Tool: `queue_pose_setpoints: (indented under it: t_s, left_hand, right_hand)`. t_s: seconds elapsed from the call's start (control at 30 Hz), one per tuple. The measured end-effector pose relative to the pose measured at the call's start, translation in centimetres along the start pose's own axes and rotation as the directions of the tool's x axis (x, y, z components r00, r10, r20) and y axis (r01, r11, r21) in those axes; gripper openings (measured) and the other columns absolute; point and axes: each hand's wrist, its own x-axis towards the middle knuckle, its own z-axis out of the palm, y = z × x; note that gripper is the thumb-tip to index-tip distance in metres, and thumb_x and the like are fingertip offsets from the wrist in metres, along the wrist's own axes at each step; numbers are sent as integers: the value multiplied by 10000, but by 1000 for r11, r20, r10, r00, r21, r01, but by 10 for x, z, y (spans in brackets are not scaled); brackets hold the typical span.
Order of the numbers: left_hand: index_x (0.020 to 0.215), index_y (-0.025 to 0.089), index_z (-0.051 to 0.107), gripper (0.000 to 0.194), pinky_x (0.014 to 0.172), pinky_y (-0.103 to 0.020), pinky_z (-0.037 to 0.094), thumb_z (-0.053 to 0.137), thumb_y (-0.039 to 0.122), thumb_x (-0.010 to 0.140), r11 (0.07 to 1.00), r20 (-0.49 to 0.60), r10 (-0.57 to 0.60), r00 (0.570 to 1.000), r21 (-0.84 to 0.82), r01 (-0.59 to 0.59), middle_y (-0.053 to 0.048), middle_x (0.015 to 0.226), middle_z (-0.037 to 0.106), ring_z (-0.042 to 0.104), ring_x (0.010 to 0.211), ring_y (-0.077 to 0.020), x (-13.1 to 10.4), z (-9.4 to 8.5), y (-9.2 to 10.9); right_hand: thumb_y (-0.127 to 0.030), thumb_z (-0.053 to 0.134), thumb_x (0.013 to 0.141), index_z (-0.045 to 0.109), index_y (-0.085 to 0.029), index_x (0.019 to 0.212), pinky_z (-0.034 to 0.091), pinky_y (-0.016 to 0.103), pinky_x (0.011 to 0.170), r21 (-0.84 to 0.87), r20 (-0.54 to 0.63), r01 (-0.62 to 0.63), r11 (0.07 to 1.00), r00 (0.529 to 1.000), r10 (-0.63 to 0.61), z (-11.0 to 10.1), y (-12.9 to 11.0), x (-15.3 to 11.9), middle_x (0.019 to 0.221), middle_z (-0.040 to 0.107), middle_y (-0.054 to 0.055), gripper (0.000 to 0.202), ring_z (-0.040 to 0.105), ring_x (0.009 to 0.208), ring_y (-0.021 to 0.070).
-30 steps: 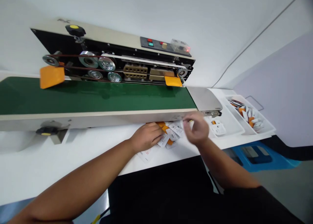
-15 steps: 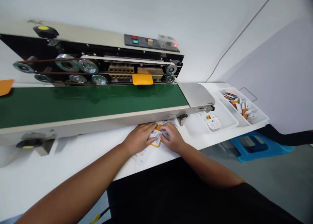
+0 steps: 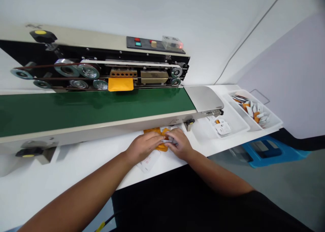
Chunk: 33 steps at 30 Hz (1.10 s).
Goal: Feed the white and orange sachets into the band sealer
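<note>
Left hand (image 3: 142, 146): palm down over the worktop (image 3: 99, 167), fingers bent inward, tips meeting a pale packet (image 3: 166, 141); the thumb's hold on the packet is not clear, so I cannot tell whether the hand grips it.
Right hand (image 3: 180, 144): curled, thumb and fingers clamped on the pale packet from the other side.
Pale packet: between the two hands, just above the orange packets, near the front wall of the machine; much of it is hidden by fingers.
Orange packets (image 3: 151, 130): lying on the worktop beneath and beyond the fingertips, overlapping; count cannot be told.
White packet (image 3: 148, 162): flat on the worktop, below the left hand, faint print showing.
Green belt (image 3: 101, 108): runs along the machine (image 3: 83, 36), beyond both hands.
Orange pouch (image 3: 121, 84): hanging upright at the machine's lower bands, above the green belt, well apart from the hands.
Control panel (image 3: 144, 43): red and green buttons, a beige knob; red glow under the clear cover (image 3: 172, 43).
Tray (image 3: 237, 125): on the worktop, right of the machine; white printed packets inside.
Bin (image 3: 277, 123): beside the tray, holding orange and white packets.
Blue stool (image 3: 276, 161): below the worktop's right end.
</note>
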Motion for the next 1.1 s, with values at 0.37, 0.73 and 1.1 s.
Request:
queue_pose_setpoints:
  t_s: [0.37, 0.73, 1.1]
  left_hand:
    - [670, 198, 542, 446, 500, -228, 355, 614, 486, 1003, 921, 15, -383, 923, -70, 383, 55, 566, 510, 460, 516, -98, 6, -7, 3]
    - [1150, 206, 693, 232, 665, -248, 522, 635, 388, 1020, 977, 142, -83, 986, -184, 109, -16, 860, 762, 695, 724, -145, 7, -10, 1]
    - [1354, 229, 676, 372, 1125, -457, 542, 644, 382, 1016, 998, 189, -59, 980, -18, 64, -91, 1353, 731, 615, 1373, -273, 3, 2, -15]
  right_hand:
    - [-398, 650, 950, 696, -227, 859, 498, 284, 600, 109, 4, -373, 922, 927, 375, -21, -14, -4, 738, 689, 20, 199, 620, 622, 162]
    - [-351, 771, 877, 767, -183, 983, 471, 231, 544, 254, 540, -592, 765, 743, 395, -147, -17, 82, 836, 763, 46, 198, 658, 648, 128]
    - [-112, 740, 853, 663, -141, 847, 436, 111, 416, 630, 155, -657, 413, 628, 763, -147, 47, 180, 632, 668, 23, 82, 547, 475, 55]
